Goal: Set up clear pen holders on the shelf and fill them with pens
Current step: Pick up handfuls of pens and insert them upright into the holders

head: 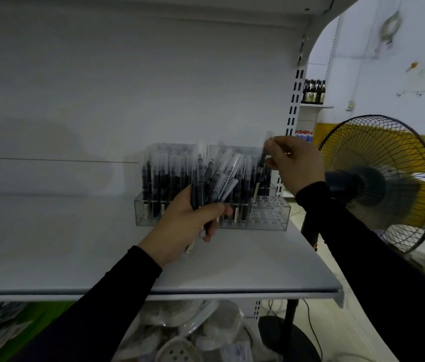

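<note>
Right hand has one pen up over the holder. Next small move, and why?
Probably lower the single pen in the right hand into one of the empty holes at the right end of the clear holder. The rest of the holder looks filled already, and the left hand holds a bundle of pens waiting to go in.

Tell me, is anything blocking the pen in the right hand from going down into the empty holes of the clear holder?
Nothing visible blocks it. The right hand pinches one pen upright above the right end of the clear holder, where the empty holes sit open. The left hand and its bunch of pens are off to the left.
</note>
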`<state>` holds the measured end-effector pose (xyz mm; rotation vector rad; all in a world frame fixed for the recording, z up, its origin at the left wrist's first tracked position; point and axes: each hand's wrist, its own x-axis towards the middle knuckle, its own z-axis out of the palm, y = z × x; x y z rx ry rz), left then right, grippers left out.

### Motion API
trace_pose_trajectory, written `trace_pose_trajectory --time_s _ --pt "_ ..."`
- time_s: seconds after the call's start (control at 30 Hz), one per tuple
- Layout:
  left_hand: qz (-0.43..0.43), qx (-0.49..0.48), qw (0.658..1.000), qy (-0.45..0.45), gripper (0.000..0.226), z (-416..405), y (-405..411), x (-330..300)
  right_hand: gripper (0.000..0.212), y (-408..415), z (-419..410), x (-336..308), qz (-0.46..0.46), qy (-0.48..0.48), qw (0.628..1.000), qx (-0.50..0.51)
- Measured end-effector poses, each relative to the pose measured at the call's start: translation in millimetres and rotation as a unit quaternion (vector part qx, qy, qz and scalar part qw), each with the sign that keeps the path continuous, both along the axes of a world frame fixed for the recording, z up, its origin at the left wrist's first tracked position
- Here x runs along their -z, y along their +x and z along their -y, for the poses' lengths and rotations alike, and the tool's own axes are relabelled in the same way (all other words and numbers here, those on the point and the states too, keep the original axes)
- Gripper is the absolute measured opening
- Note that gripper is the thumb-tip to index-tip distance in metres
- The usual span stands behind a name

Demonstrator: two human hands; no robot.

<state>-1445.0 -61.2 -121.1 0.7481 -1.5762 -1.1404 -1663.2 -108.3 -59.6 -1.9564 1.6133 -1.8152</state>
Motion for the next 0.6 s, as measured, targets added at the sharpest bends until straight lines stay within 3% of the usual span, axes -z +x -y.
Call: trace_pose_trajectory --time_s 0.2,0.47,0.6 --pt "-0.012 0.004 1.000 -0.003 0.016 -3 0 -2 0.028 1 -3 11 -0.082 0.046 0.995 0.022" --pt "-0.014 0.008 1.000 0.001 0.012 -4 0 -3 0.031 -2 -4 30 -0.076 0.100 0.992 0.011" --pt "-0.010 0.014 1.000 0.008 0.011 -5 0 -3 0.029 -3 -12 33 -0.018 0.070 0.997 0.013"
